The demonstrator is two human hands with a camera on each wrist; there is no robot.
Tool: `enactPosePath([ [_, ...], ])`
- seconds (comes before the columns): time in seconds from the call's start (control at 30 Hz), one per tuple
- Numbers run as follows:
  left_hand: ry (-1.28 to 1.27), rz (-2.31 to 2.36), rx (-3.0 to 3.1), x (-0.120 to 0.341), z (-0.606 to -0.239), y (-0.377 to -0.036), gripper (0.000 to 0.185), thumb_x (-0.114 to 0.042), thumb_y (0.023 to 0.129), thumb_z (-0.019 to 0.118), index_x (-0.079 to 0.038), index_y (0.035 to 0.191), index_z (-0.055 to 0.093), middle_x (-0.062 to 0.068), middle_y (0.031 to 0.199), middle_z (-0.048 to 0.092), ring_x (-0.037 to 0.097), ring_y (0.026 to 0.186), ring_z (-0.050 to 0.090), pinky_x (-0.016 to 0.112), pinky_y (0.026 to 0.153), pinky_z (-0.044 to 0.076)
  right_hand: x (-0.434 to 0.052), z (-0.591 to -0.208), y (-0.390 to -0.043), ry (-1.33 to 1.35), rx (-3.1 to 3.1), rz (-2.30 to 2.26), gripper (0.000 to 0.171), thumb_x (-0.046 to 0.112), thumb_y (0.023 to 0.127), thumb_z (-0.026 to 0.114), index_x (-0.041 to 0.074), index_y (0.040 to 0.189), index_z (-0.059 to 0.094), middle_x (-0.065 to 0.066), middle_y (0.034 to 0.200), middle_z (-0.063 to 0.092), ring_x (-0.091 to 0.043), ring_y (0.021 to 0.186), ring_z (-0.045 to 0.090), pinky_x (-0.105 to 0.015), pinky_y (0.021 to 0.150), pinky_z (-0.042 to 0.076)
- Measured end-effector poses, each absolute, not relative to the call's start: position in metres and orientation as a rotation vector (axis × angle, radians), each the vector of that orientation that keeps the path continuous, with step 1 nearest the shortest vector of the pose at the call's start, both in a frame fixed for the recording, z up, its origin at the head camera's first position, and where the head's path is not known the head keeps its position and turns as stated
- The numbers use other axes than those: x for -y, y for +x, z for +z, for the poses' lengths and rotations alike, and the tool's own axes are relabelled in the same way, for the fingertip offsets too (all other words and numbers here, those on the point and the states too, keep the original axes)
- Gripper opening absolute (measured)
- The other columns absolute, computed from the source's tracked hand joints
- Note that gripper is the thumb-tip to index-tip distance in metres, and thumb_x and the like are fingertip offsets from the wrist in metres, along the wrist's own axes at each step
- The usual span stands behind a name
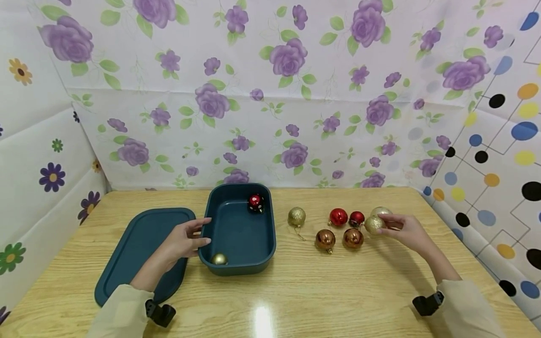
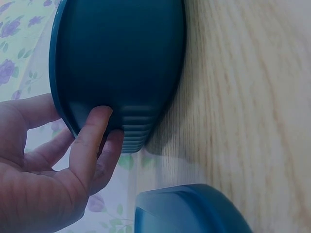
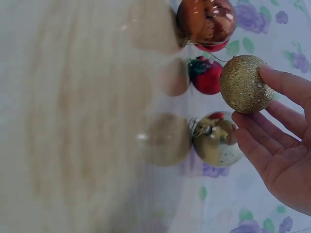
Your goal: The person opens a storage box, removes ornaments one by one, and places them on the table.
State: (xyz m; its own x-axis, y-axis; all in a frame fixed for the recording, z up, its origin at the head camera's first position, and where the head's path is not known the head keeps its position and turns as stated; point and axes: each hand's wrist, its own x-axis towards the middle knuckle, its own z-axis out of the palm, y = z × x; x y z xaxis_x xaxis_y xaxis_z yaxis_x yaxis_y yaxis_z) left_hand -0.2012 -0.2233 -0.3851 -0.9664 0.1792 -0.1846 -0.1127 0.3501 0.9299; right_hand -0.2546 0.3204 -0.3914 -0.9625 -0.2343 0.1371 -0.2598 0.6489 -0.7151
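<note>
We see a person's right hand (image 1: 406,231) pinching a gold glitter bauble (image 1: 374,225) between thumb and fingertips at the right end of a cluster of baubles on the wooden tabletop (image 1: 296,291). The bauble is round and rough with fine sparkle, dull gold all over; in the right wrist view its cap is hidden from us. It sits just beside a pale gold bauble (image 1: 381,211) and near a small red bauble (image 1: 357,218), a larger red bauble (image 1: 338,217) and two copper baubles (image 1: 352,238), the other (image 1: 325,240) to its left. A further gold bauble (image 1: 297,216) lies apart, closer to the box.

The left hand (image 1: 181,241) grips the near left rim of a dark teal box (image 1: 258,263), thumb on the rim and fingers curled against its ribbed outer wall, as the left wrist view shows. Inside the box we see a red bauble with white spots (image 1: 255,203) at the far corner and a small gold bauble (image 1: 219,258) at the near wall. The teal lid (image 1: 135,249) lies flat just left of the box, partly under the left forearm.

We can read no brand, label or writing on any of these things.
</note>
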Motion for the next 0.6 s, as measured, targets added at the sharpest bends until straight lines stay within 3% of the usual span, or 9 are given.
enactPosePath([
  [0.6,0.053,1.651,-2.356,0.223,-0.384,-0.201,0.062,-0.012,0.088,0.061,-0.008,0.142,0.032,0.028,0.145,0.017,0.042,0.129,0.027,0.039,0.077,0.050,-0.333,-0.408,-0.249,0.467,2.907,1.165,0.051,0.018,0.081,0.070,-0.014,0.118,0.053,-0.031,0.112,0.056,-0.040,0.101,0.057,-0.022,0.070,0.050],
])
